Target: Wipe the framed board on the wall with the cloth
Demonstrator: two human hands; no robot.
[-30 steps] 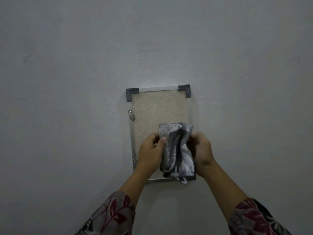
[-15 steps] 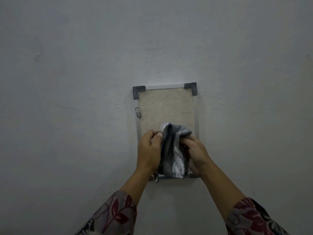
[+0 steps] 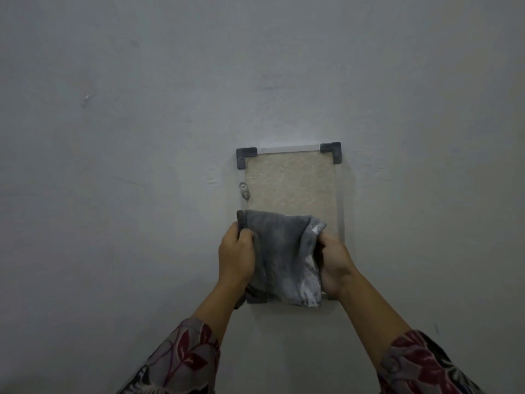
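A small framed board hangs on a grey wall, with a beige textured face, a pale frame and dark corner caps. A grey cloth with white patches is stretched flat over the board's lower half. My left hand grips the cloth's left edge, fingers curled round it. Along the right edge, my right hand pinches the cloth near its top corner. The lower board and its right bottom corner are hidden behind cloth and hands.
A metal mounting clip sits on the frame's left side. The bare grey wall surrounds the board on all sides. Floral sleeves cover both forearms at the bottom of the view.
The cloth was bunched in a narrow fold between my hands; now it is pulled wide and spread across the board's lower half. My hands have moved apart.
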